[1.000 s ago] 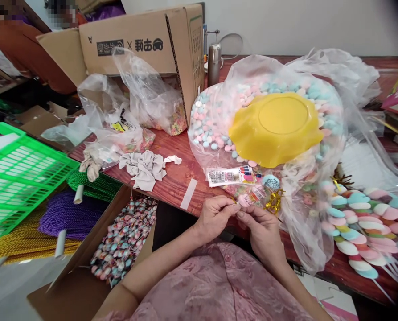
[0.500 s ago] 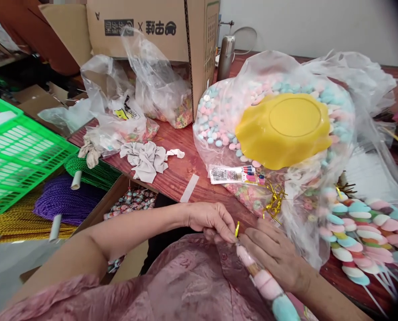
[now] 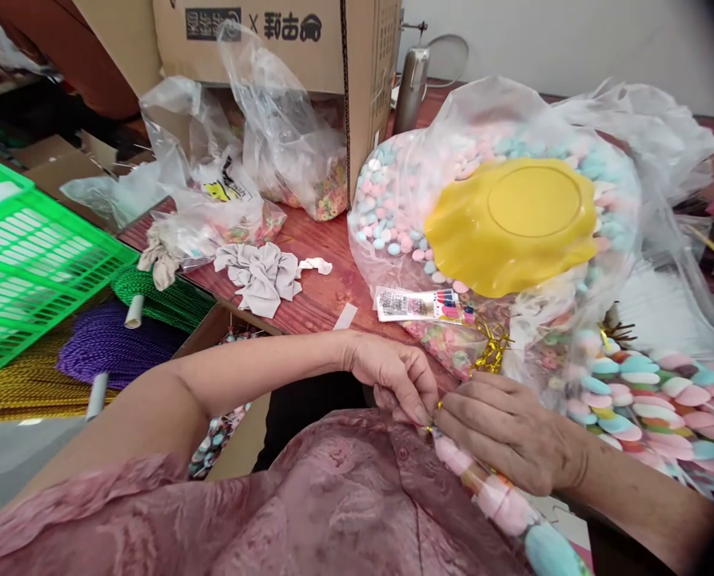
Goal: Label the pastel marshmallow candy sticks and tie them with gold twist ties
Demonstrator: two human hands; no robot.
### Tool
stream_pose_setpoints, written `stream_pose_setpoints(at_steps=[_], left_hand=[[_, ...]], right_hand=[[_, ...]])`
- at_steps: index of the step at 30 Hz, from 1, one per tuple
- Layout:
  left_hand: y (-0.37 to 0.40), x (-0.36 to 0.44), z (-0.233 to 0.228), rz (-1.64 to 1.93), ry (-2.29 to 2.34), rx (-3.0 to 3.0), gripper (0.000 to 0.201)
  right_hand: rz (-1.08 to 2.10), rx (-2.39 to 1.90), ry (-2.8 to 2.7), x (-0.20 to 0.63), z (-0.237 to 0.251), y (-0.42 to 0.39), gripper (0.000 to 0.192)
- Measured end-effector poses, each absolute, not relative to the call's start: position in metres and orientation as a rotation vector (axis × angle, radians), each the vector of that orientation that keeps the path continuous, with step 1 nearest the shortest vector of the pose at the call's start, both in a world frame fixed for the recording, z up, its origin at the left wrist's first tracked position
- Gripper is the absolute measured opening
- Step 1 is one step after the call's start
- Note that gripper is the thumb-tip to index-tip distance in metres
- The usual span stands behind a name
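Across my lap slants a candy skewer (image 3: 504,502), pink and pale-blue pieces inside a clear wrapper. At its upper end a small gold twist tie (image 3: 431,429) goes round the gathered wrapper. My left hand (image 3: 396,378) is closed, its thumb and forefinger pinching the tie at the wrapper's neck. My right hand (image 3: 506,432) lies over the skewer's top, fingers together and curled toward the tie. Its thumb is hidden. More gold twist ties (image 3: 492,348) lie in a loose bunch just beyond my right hand.
A yellow scalloped bowl (image 3: 524,228) rests upside down on a clear bag of candies (image 3: 392,232). Finished-looking skewers (image 3: 662,400) are piled at right. A cardboard box (image 3: 261,56), crumpled grey cloth (image 3: 261,276), a green basket (image 3: 45,264) and purple cords (image 3: 113,344) lie to the left.
The gold tie stood up from between my fingers; now it sits lower, against the wrapper's neck. My right hand has shifted slightly up and right, and the skewer has swung to the right.
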State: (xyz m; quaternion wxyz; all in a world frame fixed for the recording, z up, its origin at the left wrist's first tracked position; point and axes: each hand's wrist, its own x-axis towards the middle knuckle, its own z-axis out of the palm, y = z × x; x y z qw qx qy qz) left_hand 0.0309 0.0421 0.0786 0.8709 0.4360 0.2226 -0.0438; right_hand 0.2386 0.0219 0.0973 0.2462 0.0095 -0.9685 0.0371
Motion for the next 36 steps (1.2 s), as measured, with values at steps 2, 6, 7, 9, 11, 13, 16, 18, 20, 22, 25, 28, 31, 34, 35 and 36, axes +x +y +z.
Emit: stream_pose_setpoints(at_steps=[2, 6, 7, 9, 11, 13, 16, 18, 20, 22, 25, 28, 31, 34, 35, 36], left_hand=[[0.051, 0.025, 0.093, -0.070, 0.486, 0.969, 0.023], [0.063, 0.016, 0.123, -0.040, 0.555, 1.099, 0.017], [0.063, 0.015, 0.127, -0.040, 0.558, 1.109, 0.017], [0.061, 0.015, 0.132, -0.053, 0.546, 1.100, 0.019], [0.057, 0.016, 0.129, -0.083, 0.524, 1.074, 0.022], [0.053, 0.017, 0.122, -0.118, 0.510, 1.038, 0.025], [0.049, 0.018, 0.109, -0.150, 0.495, 0.977, 0.029], [0.048, 0.018, 0.101, -0.159, 0.477, 0.954, 0.029], [0.048, 0.018, 0.096, -0.171, 0.465, 0.935, 0.028], [0.049, 0.018, 0.094, -0.165, 0.466, 0.920, 0.026], [0.053, 0.015, 0.099, -0.111, 0.492, 0.974, 0.019], [0.059, 0.011, 0.115, -0.009, 0.560, 1.172, 0.013], [0.059, 0.006, 0.142, 0.200, 0.670, 1.414, 0.013], [0.046, 0.001, 0.174, 0.541, 0.856, 1.531, 0.017], [0.039, 0.000, 0.182, 0.633, 0.899, 1.543, 0.018], [0.031, -0.002, 0.188, 0.688, 0.910, 1.559, 0.018]], right_hand=[[-0.028, -0.013, -2.626, 0.234, 0.103, 0.027, 0.030], [-0.168, -0.069, -2.572, 0.225, 0.116, 0.036, 0.030], [-0.177, -0.058, -2.561, 0.225, 0.117, 0.038, 0.029], [-0.175, 0.024, -2.534, 0.225, 0.115, 0.040, 0.027], [-0.093, 0.100, -2.513, 0.228, 0.110, 0.040, 0.026], [0.066, 0.142, -2.510, 0.230, 0.105, 0.039, 0.031], [0.236, 0.158, -2.535, 0.231, 0.100, 0.036, 0.036], [0.237, 0.176, -2.549, 0.230, 0.098, 0.033, 0.035], [0.203, 0.167, -2.550, 0.228, 0.096, 0.032, 0.034], [0.179, 0.126, -2.565, 0.226, 0.094, 0.032, 0.030], [0.144, 0.070, -2.639, 0.224, 0.095, 0.035, 0.024], [0.036, 0.055, -2.702, 0.223, 0.100, 0.040, 0.021], [-0.091, 0.058, -2.708, 0.221, 0.107, 0.045, 0.019], [-0.153, -0.003, -2.702, 0.220, 0.112, 0.049, 0.021], [-0.158, -0.051, -2.697, 0.219, 0.114, 0.049, 0.021], [-0.160, -0.108, -2.683, 0.219, 0.115, 0.050, 0.020]])
